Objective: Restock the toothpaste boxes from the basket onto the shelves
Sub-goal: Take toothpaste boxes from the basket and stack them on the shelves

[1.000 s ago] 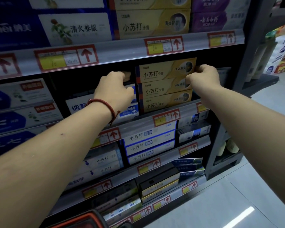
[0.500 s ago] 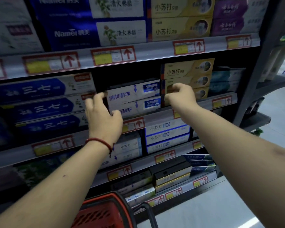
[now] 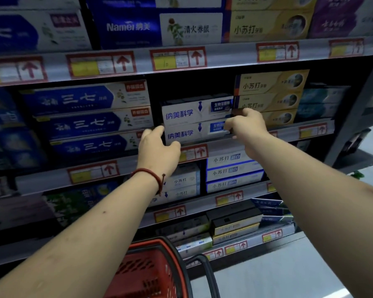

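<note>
Two white toothpaste boxes with blue print are stacked on the middle shelf (image 3: 224,145). My left hand (image 3: 157,147) grips the left end of the lower white box (image 3: 190,133), thumb under its front edge. My right hand (image 3: 246,125) curls around the right ends of the lower box and the upper white box (image 3: 187,111). A stack of yellow toothpaste boxes (image 3: 269,97) stands just right of them. The red basket (image 3: 151,272) sits at the bottom of the view; its contents are hidden.
Blue-and-white boxes (image 3: 84,121) fill the shelf left of my hands. Shelves above and below hold more boxes behind price-tag rails (image 3: 177,59). A dark upright post (image 3: 353,117) ends the shelving at the right, with pale floor (image 3: 289,265) beyond.
Both hands left the yellow stack, dropped and moved left, and now hold the ends of the white boxes. The view swung left and the basket came into sight.
</note>
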{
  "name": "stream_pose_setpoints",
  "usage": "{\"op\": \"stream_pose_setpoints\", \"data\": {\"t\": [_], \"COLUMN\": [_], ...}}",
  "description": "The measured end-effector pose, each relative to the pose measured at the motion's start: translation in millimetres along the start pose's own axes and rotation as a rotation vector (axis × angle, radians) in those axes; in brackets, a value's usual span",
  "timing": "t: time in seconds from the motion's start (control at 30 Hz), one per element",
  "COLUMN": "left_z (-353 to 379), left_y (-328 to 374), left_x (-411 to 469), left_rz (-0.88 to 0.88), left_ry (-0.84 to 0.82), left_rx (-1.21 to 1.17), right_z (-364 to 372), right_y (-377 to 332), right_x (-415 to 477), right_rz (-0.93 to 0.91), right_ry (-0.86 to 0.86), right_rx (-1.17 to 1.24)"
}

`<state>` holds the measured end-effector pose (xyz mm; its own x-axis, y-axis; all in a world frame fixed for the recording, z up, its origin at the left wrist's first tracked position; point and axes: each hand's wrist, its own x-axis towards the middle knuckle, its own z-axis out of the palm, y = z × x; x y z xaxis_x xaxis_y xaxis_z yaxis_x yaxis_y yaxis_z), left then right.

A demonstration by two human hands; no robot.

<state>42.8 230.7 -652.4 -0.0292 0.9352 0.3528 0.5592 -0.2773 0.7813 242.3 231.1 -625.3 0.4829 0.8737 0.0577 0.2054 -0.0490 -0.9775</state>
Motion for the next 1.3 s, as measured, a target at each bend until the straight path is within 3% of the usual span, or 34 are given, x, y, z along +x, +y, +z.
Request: {"op": "stream_pose_setpoints", "data": {"t": [0.23, 0.43, 0.6, 0.77, 1.03, 1.3], "left_z": [-38, -96, -149, -185, -196, -166], "left_y": [-16, -56, -93, -135, -213, -296], "left_x": [-17, -48, -79, -110, -153, -189], "left_rz": [0.064, 0.216, 0.241, 0.238, 0.164, 0.054], "left_ry": [-0.122, -0.167, -0.166, -0.188, -0.297, -0.458], "left_rx": [0.15, 0.504, 0.686, 0.778, 0.805, 0.808], "right_z": [10, 54, 106, 156, 222, 252], "right_y": [-3, 3, 14, 36, 101, 199], "right_x": [-36, -95, -145, -188, -239, -274], "right_rz": [-0.086, -0.296, -0.473, -0.577, -0.588, -0.421], "right_ry": [0.144, -0.096, -0.283, -0.432, -0.625, -0.8], "right_rx": [-0.091, -0.402, -0.666, -0.756, -0.824, -0.902]}}
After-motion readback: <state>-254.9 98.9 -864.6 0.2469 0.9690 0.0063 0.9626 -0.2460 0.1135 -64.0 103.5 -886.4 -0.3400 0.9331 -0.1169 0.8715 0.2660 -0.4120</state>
